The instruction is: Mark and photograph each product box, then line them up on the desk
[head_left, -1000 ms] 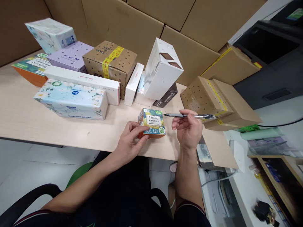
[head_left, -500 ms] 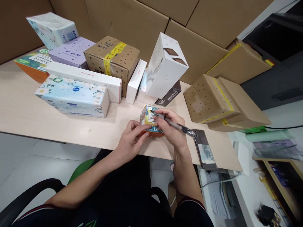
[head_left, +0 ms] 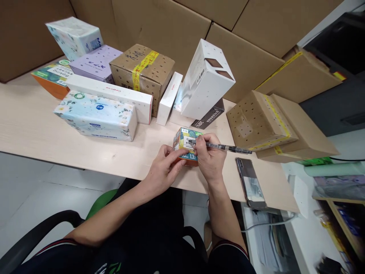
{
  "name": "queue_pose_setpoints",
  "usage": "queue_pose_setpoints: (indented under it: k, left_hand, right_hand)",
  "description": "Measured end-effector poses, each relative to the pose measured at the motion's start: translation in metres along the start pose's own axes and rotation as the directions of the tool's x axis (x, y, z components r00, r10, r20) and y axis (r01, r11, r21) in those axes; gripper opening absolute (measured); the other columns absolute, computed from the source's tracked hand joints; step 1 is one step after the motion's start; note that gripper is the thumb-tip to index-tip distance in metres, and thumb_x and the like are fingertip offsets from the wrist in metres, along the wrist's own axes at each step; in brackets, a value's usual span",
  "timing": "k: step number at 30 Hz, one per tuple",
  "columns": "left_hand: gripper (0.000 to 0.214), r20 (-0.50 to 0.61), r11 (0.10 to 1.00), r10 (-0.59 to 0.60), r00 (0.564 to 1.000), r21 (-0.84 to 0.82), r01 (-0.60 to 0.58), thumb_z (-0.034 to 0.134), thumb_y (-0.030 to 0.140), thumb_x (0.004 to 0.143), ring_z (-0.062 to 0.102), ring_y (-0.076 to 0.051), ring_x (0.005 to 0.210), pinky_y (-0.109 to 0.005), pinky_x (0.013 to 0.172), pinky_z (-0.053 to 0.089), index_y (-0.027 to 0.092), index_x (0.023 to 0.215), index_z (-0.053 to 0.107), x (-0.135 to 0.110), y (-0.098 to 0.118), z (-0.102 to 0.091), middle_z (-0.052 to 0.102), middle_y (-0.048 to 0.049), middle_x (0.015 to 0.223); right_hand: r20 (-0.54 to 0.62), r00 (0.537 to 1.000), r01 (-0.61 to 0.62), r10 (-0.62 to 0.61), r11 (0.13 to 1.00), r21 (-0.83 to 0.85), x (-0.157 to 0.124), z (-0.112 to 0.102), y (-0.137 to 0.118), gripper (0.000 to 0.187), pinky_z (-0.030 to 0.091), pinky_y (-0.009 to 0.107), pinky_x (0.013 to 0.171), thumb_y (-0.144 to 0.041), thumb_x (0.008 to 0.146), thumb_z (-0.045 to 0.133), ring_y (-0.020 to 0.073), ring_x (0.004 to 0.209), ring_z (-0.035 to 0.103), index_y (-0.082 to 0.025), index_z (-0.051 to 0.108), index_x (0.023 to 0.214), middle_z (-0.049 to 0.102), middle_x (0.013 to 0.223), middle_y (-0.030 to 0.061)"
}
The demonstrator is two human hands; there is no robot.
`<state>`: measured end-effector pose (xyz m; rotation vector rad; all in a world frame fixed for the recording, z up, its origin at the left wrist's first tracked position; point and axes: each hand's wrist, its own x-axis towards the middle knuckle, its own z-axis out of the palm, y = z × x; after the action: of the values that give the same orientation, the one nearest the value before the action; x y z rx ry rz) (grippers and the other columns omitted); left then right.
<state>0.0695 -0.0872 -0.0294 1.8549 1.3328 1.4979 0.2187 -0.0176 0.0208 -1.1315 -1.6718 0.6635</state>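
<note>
A small colourful box (head_left: 184, 144), teal and yellow on top with orange below, sits near the front edge of the wooden table (head_left: 108, 156). My left hand (head_left: 167, 167) grips its near left side, thumb and fingers closed on it. Between the fingers of my right hand (head_left: 210, 156) is a clear-barrelled pen (head_left: 228, 147), its dark tip at the box's printed top face and its back end pointing right. The right palm covers the box's right end. A smartphone (head_left: 250, 182) with a banknote-like paper in its clear case lies to the right.
Behind the box stand a floral tissue pack (head_left: 97, 116), a long white box (head_left: 114, 93), a brown carton (head_left: 142, 70) and a tall white box (head_left: 208, 82). More cartons (head_left: 256, 120) stand at right. Cardboard panels (head_left: 159, 32) form the back wall.
The pen has swung from slanting down toward the phone to lying nearly level. My right hand has turned with it. My left hand stays on the box; the whole view has shifted slightly.
</note>
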Motion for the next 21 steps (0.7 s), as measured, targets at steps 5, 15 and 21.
queue_pose_setpoints:
  k: [5, 15, 21]
  left_hand:
    - [0.036, -0.009, 1.000, -0.004, 1.000, -0.021, 0.004, 0.062, 0.020, 0.101, 0.057, -0.014, 0.085, -0.027, 0.070, 0.055, 0.028, 0.135, 0.064, -0.0013, -0.0016, 0.0014, 0.052, -0.0024, 0.097]
    - [0.036, -0.006, 1.000, -0.009, 1.000, -0.013, 0.009, 0.063, 0.021, 0.101, 0.057, -0.015, 0.086, -0.029, 0.074, 0.056, 0.028, 0.136, 0.064, -0.0015, -0.0018, 0.0011, 0.051, -0.0023, 0.097]
    - [0.036, -0.006, 1.000, -0.012, 1.000, -0.006, 0.012, 0.064, 0.020, 0.100, 0.057, -0.014, 0.085, -0.026, 0.070, 0.055, 0.028, 0.135, 0.064, -0.0020, -0.0021, 0.0018, 0.051, -0.0024, 0.098]
  right_hand:
    - [0.041, 0.999, -0.010, 0.011, 1.000, -0.023, 0.0024, -0.0003, -0.0015, 0.031, 0.044, 0.029, 0.060, -0.048, 0.099, 0.056, 0.0131, 0.059, 0.052, -0.024, 0.057, 0.079, 0.057, 0.065, -0.0049]
    - [0.060, 0.997, -0.039, 0.041, 0.999, -0.027, 0.0023, -0.0023, 0.0017, 0.033, 0.045, 0.028, 0.060, -0.051, 0.099, 0.056, 0.0126, 0.058, 0.051, -0.024, 0.059, 0.081, 0.057, 0.065, -0.0051]
    - [-0.068, 0.986, -0.137, 0.151, 0.974, 0.178, 0.0022, -0.0016, -0.0009, 0.035, 0.041, 0.024, 0.047, -0.055, 0.096, 0.058, 0.0108, 0.048, 0.052, -0.024, 0.055, 0.081, 0.057, 0.062, -0.0056]
